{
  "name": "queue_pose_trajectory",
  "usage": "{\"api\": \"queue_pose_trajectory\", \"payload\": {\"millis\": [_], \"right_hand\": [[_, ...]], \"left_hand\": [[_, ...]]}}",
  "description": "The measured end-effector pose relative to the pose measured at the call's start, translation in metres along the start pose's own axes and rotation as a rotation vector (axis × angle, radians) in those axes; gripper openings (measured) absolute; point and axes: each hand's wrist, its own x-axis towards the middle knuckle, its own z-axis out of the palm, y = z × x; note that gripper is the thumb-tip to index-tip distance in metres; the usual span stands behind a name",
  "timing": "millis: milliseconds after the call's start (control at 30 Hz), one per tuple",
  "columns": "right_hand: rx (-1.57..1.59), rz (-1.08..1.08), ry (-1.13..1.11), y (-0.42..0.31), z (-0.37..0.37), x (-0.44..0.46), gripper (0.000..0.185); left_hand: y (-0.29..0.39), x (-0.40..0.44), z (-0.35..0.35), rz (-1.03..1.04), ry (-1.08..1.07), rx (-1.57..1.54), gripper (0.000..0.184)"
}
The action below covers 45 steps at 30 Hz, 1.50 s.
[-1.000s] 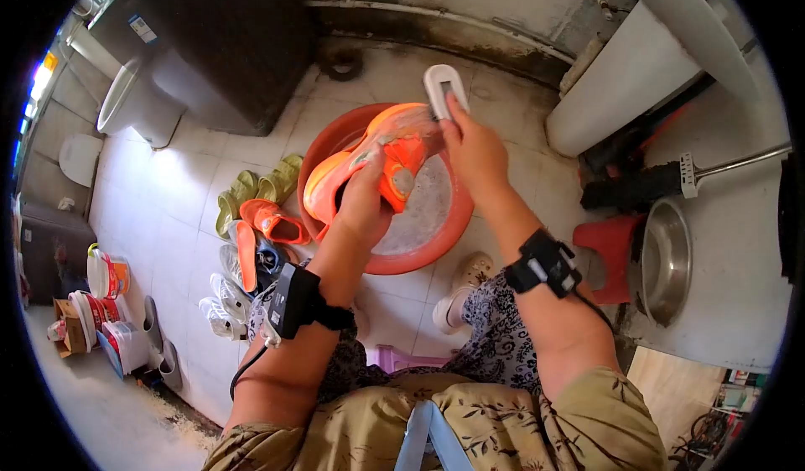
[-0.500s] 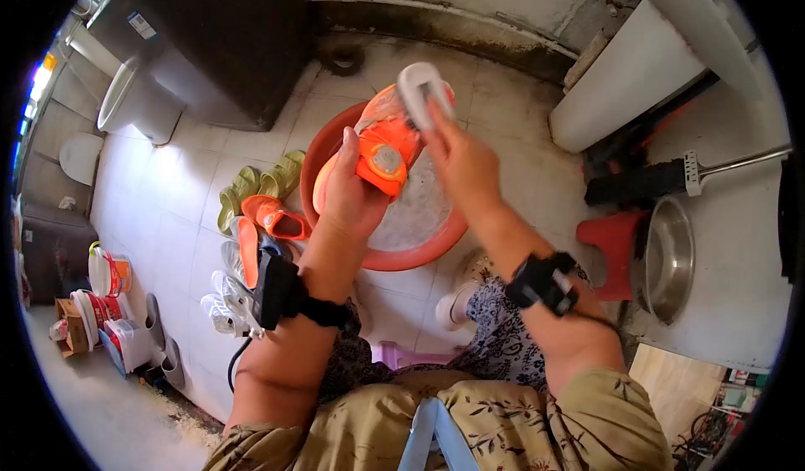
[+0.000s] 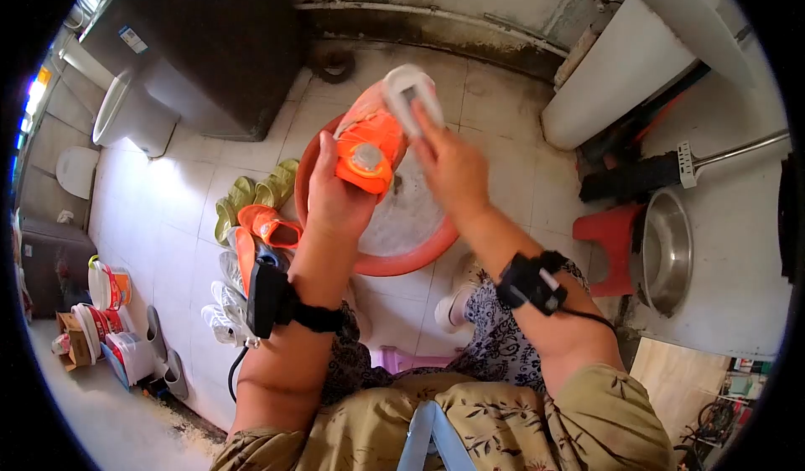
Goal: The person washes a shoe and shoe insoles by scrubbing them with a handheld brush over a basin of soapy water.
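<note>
a: where's the orange shoe [image 3: 367,134]?

b: up above the red basin [image 3: 411,260], over its far left part, a round grey patch facing near. foamy water [image 3: 409,221] shows to the right of it.

a: what has hold of it?

b: the left hand [image 3: 338,202]: thumb up along the left side, palm cupped around the near end. the other fingers are hidden beneath, so i can't tell how they curl.

a: and the right hand [image 3: 457,171]?

b: fingers clasped on a white brush [image 3: 411,81], at the shoe's far right edge. blur hides whether it presses there.

a: how would the shoe handle?

b: light, i'd guess, heavier if soaked. the upper looks soft and should give under a squeeze. wet, it's probably slippery, but hardly fragile.

a: best hold?

b: the near end, i'd say, cupped from below with the thumb firm on the side, leaving the far end uncovered.
</note>
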Motion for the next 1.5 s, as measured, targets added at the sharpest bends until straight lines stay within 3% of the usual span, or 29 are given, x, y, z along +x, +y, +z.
{"api": "queue_pose_trajectory", "payload": {"millis": [67, 133, 200, 267, 333, 367, 433, 467, 500, 567, 600, 767, 867, 1000, 1067, 1133, 1267, 1333, 1400, 1433, 1467, 1500], "right_hand": [[0.094, -0.148, 0.122, -0.001, 0.006, -0.007, 0.047], [0.102, -0.065, 0.057, 0.009, -0.005, 0.012, 0.042], [-0.034, 0.17, -0.061, 0.009, -0.02, 0.021, 0.044], [-0.047, 0.09, -0.013, 0.009, -0.007, 0.007, 0.044], [0.214, -0.231, 0.145, 0.0, 0.008, -0.005, 0.045], [0.031, -0.236, 0.133, 0.014, 0.013, -0.001, 0.044], [-0.073, 0.156, -0.136, 0.003, -0.012, 0.019, 0.043], [0.001, 0.185, -0.128, 0.012, -0.014, 0.022, 0.043], [0.067, 0.226, -0.118, 0.019, -0.014, 0.022, 0.043], [0.231, -0.051, -0.007, 0.01, -0.003, 0.007, 0.043], [0.25, -0.071, -0.033, 0.007, 0.002, 0.0, 0.043], [0.204, -0.018, -0.061, 0.035, -0.001, 0.021, 0.042], [0.335, -0.014, -0.117, 0.009, -0.005, 0.013, 0.043], [0.21, -0.143, -0.117, 0.017, 0.006, 0.011, 0.04], [0.187, -0.031, -0.154, 0.022, -0.005, 0.022, 0.039], [0.207, -0.018, -0.137, 0.018, -0.012, 0.023, 0.04], [0.246, -0.105, -0.265, -0.011, -0.013, 0.007, 0.041], [0.28, -0.117, -0.194, 0.035, 0.002, 0.021, 0.041], [0.238, 0.05, -0.226, 0.063, -0.008, 0.031, 0.041], [0.279, 0.218, -0.2, 0.066, -0.012, 0.032, 0.043], [0.25, 0.231, -0.133, 0.068, -0.017, 0.032, 0.044], [0.218, 0.242, -0.069, 0.073, -0.019, 0.032, 0.044]], "left_hand": [[0.005, -0.001, -0.007, 0.012, -0.073, -0.017, 0.06], [0.002, -0.001, -0.006, 0.045, 0.013, 0.035, 0.06], [-0.004, -0.005, 0.002, 0.006, 0.074, 0.053, 0.052], [-0.003, -0.002, 0.003, 0.007, -0.002, 0.006, 0.055], [0.001, 0.0, -0.004, 0.042, -0.047, -0.038, 0.058], [-0.001, 0.002, -0.008, 0.011, 0.03, -0.033, 0.056], [-0.003, -0.006, 0.002, -0.01, 0.23, -0.043, 0.053], [-0.009, -0.008, 0.016, -0.027, 0.342, -0.066, 0.051], [-0.014, -0.007, 0.014, -0.028, 0.222, -0.128, 0.05], [-0.015, -0.002, 0.005, -0.01, 0.063, -0.193, 0.049], [-0.012, 0.003, 0.001, 0.01, 0.032, -0.2, 0.048], [-0.025, 0.003, 0.001, 0.025, 0.065, -0.225, 0.046], [-0.02, 0.004, 0.008, -0.024, 0.14, -0.262, 0.043], [-0.022, 0.006, -0.006, -0.027, 0.104, -0.116, 0.043], [-0.037, 0.007, -0.007, 0.01, 0.158, 0.226, 0.04], [-0.033, 0.0, 0.002, -0.059, 0.211, 0.21, 0.038], [-0.022, 0.0, -0.003, -0.035, 0.075, 0.103, 0.035], [-0.033, 0.002, -0.014, -0.101, 0.162, 0.271, 0.033], [-0.016, -0.017, -0.008, -0.19, 0.152, 0.339, 0.031], [-0.035, -0.009, -0.018, -0.008, 0.146, 0.18, 0.021], [-0.028, -0.009, -0.014, -0.086, 0.207, 0.089, 0.024], [-0.012, -0.024, 0.001, -0.062, 0.14, 0.06, 0.047]]}}
